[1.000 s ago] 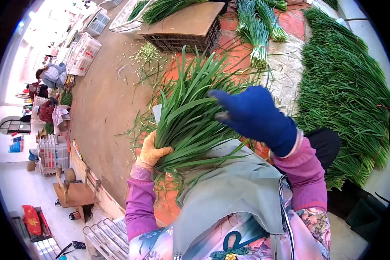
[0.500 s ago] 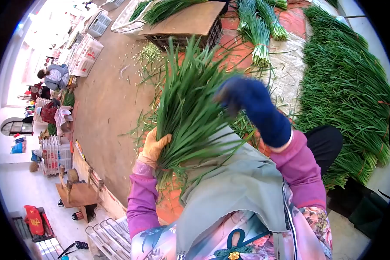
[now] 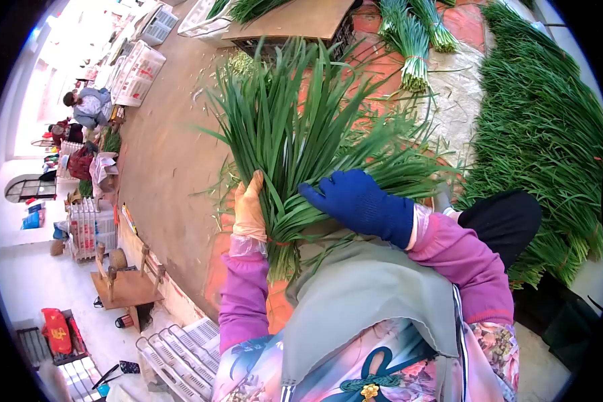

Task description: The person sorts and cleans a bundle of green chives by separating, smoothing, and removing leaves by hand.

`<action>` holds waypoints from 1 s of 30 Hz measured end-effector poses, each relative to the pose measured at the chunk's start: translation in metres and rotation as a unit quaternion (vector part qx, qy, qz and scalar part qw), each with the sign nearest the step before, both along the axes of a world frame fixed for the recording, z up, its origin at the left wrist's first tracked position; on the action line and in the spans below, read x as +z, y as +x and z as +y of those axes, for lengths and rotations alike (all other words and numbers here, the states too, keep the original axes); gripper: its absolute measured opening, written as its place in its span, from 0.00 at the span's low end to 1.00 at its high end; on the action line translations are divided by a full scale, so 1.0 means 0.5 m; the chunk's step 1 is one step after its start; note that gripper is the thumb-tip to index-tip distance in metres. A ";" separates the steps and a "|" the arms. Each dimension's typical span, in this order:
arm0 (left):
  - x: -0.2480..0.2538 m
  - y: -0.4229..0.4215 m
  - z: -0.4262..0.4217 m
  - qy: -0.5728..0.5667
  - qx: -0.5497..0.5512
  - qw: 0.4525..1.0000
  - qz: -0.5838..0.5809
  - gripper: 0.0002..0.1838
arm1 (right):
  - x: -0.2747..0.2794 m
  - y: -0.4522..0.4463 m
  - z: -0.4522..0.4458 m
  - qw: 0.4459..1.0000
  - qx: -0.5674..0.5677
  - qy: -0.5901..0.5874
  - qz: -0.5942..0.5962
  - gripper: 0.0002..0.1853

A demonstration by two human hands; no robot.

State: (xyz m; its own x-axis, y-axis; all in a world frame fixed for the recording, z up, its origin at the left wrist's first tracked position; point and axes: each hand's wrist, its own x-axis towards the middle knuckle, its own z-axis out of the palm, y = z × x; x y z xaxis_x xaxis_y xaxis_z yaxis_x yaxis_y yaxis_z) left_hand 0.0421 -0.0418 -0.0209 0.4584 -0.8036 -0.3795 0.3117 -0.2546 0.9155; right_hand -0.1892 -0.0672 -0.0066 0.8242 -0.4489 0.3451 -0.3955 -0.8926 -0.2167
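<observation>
My left hand (image 3: 250, 209), in an orange glove, is closed around one side of a bunch of garlic chives (image 3: 291, 127). The leaves fan upward and a reddish band circles the pale stem end below. My right hand (image 3: 363, 201), in a dark blue glove, is closed on leaves at the bunch's right side, and these bend away to the right. Its fingertips press into the middle of the bunch. A grey-green apron (image 3: 372, 288) covers my lap just under the stems.
A big heap of chives (image 3: 536, 141) lies along the right. Tied bundles (image 3: 412, 57) rest on the red and white ground sheet ahead. Beyond the bunch stands a board-topped crate (image 3: 295, 23). Trimmings litter the floor. Another person (image 3: 90, 107) sits far left, near white baskets (image 3: 137, 74).
My right hand has come down and left from the air onto the chives, pulling part of the leaves rightward. The bunch has spread wider, and my left hand has turned more upright.
</observation>
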 end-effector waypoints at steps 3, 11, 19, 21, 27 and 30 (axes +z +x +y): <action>0.005 -0.004 0.007 0.021 0.017 1.000 -0.004 0.15 | 0.001 0.005 0.002 1.000 -0.018 -0.013 0.008 0.22; 0.022 -0.033 0.040 -0.075 -0.111 0.991 0.009 0.13 | 0.072 0.033 -0.059 0.989 -0.046 -0.108 -0.093 0.30; 0.014 -0.018 0.060 -0.065 -0.128 0.990 -0.017 0.14 | 0.036 -0.007 -0.006 0.998 0.014 -0.011 -0.059 0.29; 0.020 -0.023 0.061 -0.078 -0.160 0.984 -0.004 0.09 | 0.055 -0.023 -0.012 0.999 0.022 -0.002 -0.034 0.27; 0.010 -0.013 0.076 -0.103 -0.226 0.969 -0.017 0.08 | 0.181 -0.098 -0.105 0.922 -0.016 0.002 -0.387 0.07; 0.019 -0.011 0.079 -0.099 -0.287 0.952 -0.038 0.07 | 0.219 -0.112 -0.151 0.922 -0.104 0.022 -0.371 0.10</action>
State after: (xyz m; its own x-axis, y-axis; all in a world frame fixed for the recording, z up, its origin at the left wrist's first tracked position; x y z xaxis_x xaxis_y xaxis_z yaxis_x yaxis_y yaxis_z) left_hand 0.0366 -0.0023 -0.0113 -0.0582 -0.9825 -0.1767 0.1036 -0.1820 0.9778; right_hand -0.2453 -0.1429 0.1031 0.2624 -0.5979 0.7574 -0.2856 -0.7979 -0.5309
